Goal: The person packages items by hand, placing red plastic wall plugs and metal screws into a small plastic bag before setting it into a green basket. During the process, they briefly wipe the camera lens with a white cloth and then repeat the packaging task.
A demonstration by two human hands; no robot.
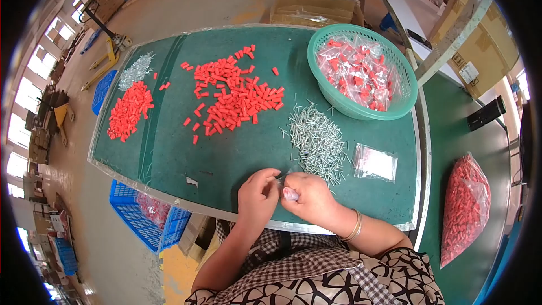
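Note:
My left hand (258, 196) is closed, its fingertips pinching at the edge of a small clear plastic bag (291, 194). The bag is mostly hidden inside my right hand (312, 196), which is wrapped round it; its contents cannot be made out. Just beyond my right hand lies a heap of silver screws (317, 141). A stack of flat clear bags (375, 162) rests to the right of the screws. Farther off, red plastic anchors (240, 99) are spread over the green table (237, 155).
A green basket (361, 112) of filled bags stands at the back right. At the far left are a second red heap (130, 112) and a pile of small clear pieces (136, 72). A blue crate (138, 212) sits below the table edge, and a large red-filled bag (466, 209) lies at right.

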